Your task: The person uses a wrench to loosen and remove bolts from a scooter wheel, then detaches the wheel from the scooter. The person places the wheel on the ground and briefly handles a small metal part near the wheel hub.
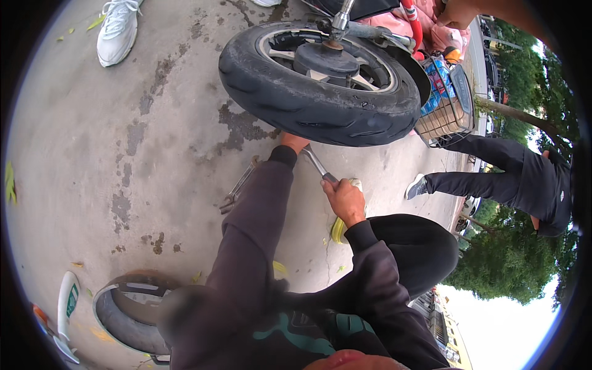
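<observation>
Above gray ground (pixel 74 185), the right hand (pixel 346 201) gripped a tool handle (pixel 329 177), likely for strength; the wheel (pixel 290 114) hid whether the left hand (pixel 295 142) held anything.

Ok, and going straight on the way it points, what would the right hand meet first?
Beyond the metal tool it grips, the right hand would likely meet the black tyre first; depth is unclear.

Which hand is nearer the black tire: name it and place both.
Left. The left hand is right by the tire, partly hidden behind its edge; the right hand is farther, below it in view, holding a tool.
</observation>
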`<action>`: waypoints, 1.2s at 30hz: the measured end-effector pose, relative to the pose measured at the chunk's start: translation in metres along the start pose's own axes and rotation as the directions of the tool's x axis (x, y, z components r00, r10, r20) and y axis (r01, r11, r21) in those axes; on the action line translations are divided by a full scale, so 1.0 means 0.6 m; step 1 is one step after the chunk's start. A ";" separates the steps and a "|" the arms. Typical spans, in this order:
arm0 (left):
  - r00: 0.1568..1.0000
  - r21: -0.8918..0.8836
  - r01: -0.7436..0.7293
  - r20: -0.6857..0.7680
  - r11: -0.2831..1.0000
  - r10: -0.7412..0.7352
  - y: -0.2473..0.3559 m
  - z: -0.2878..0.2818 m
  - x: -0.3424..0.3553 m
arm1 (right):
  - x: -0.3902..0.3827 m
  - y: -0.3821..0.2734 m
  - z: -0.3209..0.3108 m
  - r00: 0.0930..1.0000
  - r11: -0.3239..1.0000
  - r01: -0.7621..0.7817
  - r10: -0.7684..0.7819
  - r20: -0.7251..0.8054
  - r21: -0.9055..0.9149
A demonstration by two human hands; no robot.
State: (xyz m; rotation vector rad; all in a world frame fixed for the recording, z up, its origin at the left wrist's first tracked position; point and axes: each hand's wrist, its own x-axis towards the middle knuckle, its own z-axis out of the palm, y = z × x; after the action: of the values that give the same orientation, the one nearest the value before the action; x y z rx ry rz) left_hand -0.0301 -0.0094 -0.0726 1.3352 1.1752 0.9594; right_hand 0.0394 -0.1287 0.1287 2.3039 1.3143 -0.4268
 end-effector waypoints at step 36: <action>0.886 0.195 0.142 -0.463 0.971 -0.036 0.018 0.010 0.023 | 0.424 0.108 -0.020 0.543 0.753 0.352 -0.648 0.534 0.556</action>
State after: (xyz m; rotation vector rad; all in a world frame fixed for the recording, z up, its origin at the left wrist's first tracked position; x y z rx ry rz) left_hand -0.0201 0.0037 -0.0639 1.2477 1.7348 1.1366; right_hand 0.2228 0.0337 0.0334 1.6007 1.5286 -1.7319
